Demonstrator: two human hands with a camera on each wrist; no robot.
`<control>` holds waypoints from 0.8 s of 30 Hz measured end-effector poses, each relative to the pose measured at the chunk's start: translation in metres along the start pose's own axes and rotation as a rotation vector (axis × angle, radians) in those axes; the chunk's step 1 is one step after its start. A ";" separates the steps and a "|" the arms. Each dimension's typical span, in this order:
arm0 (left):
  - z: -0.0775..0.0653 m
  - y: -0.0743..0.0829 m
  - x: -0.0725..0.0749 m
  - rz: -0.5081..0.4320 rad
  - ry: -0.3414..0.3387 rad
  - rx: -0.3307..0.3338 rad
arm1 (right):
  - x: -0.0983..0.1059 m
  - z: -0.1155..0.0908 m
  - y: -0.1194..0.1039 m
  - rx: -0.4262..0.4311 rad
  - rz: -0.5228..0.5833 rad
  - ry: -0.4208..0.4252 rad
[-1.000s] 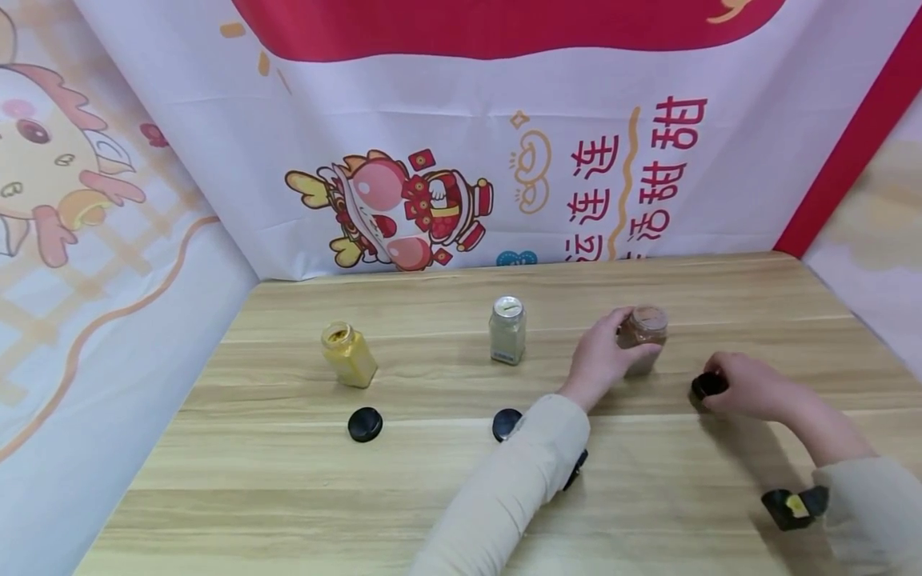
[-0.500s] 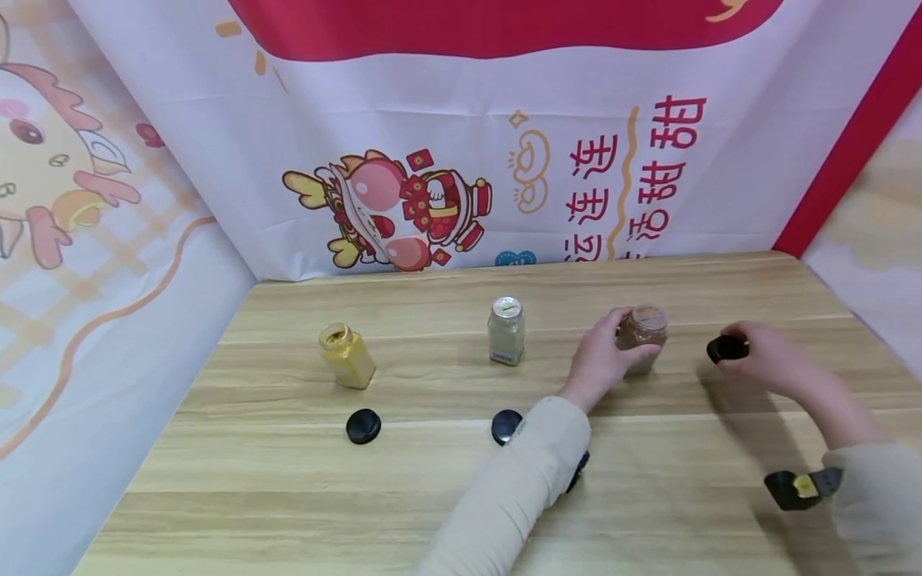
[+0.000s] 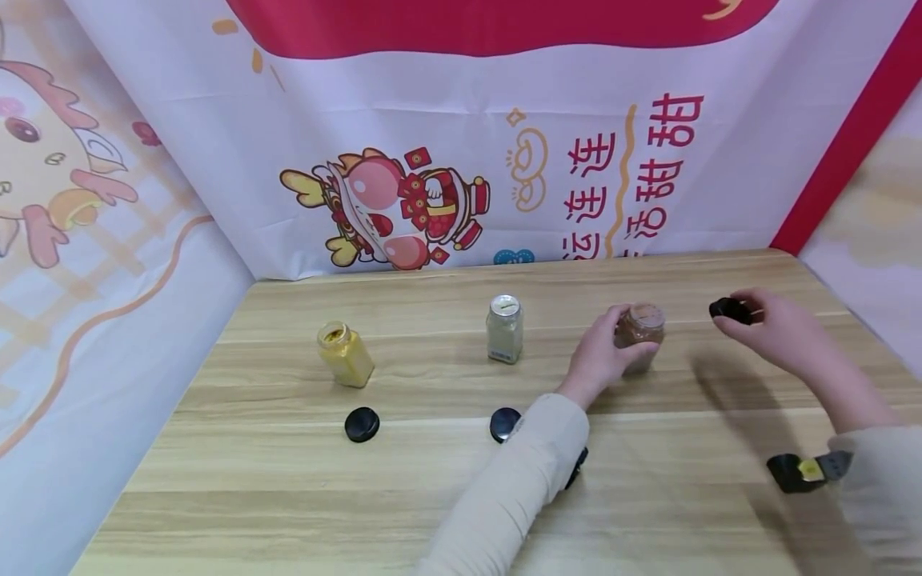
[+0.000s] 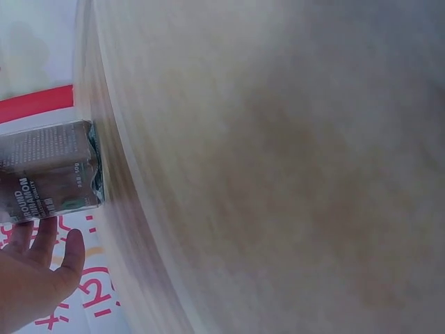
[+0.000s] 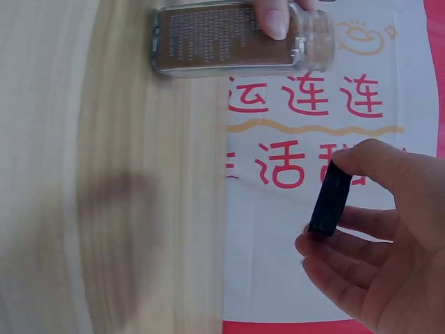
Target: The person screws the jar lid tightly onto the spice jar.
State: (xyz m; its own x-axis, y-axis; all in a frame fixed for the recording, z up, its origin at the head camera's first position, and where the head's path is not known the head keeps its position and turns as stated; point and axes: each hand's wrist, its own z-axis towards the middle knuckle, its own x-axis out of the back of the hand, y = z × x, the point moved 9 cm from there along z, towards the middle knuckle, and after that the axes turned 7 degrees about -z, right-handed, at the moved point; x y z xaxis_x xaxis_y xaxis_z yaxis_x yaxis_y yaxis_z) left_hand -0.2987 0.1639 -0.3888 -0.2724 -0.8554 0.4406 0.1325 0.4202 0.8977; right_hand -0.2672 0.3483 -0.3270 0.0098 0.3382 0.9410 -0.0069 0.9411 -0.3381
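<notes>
My left hand [image 3: 598, 352] grips a glass jar of ground cinnamon [image 3: 641, 332] that stands on the table; its mouth has no black lid on it. In the left wrist view the jar's label [image 4: 45, 174] reads ground cinnamon. To the right of the jar, my right hand [image 3: 785, 332] pinches a black lid [image 3: 731, 310] above the table. The right wrist view shows this lid [image 5: 329, 200] edge-on between thumb and fingers, apart from the jar [image 5: 229, 38].
A jar of yellow powder [image 3: 347, 356] and a jar of pale powder [image 3: 505, 330] stand uncapped to the left. One black lid [image 3: 362, 424] lies before the yellow jar, another lid [image 3: 504, 424] before the pale one. A printed cloth [image 3: 432, 104] hangs behind the table [image 3: 288, 480].
My right hand has lifted the black lid off the table and carried it up and away toward the back, slightly right. My left hand stays on the cinnamon jar.
</notes>
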 end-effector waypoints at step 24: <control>-0.002 0.000 0.002 -0.016 -0.010 0.024 | 0.001 0.001 -0.038 0.015 0.023 0.052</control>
State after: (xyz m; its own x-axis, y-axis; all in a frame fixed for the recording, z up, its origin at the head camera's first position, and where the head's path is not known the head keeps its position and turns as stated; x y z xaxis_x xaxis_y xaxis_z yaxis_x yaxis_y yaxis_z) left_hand -0.2976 0.1622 -0.3879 -0.2841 -0.8590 0.4260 0.1051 0.4138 0.9043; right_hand -0.2678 0.3127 -0.3134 0.0612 0.3596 0.9311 -0.0231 0.9331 -0.3588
